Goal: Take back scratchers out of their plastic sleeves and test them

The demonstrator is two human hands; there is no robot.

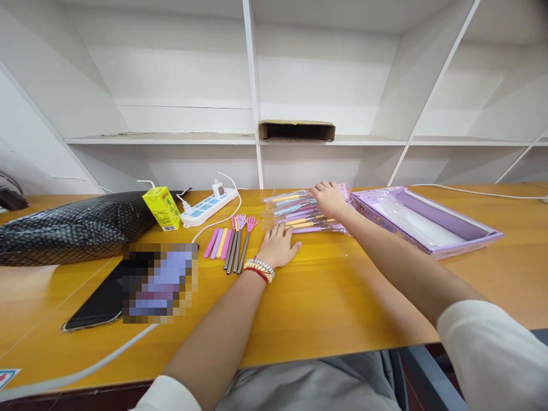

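Wooden desk [342, 297], hands on packaged tools [299, 214]

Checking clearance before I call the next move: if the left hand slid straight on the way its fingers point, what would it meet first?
The left hand lies flat on the table, fingers pointing toward the clear packets of pastel cutlery. It would probably meet their near edge first; the gap looks small.

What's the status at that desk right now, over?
Left hand flat on the table, fingers open. Right hand rests on the plastic-wrapped utensil packs, grip unclear. Loose utensils lie beside the left hand.
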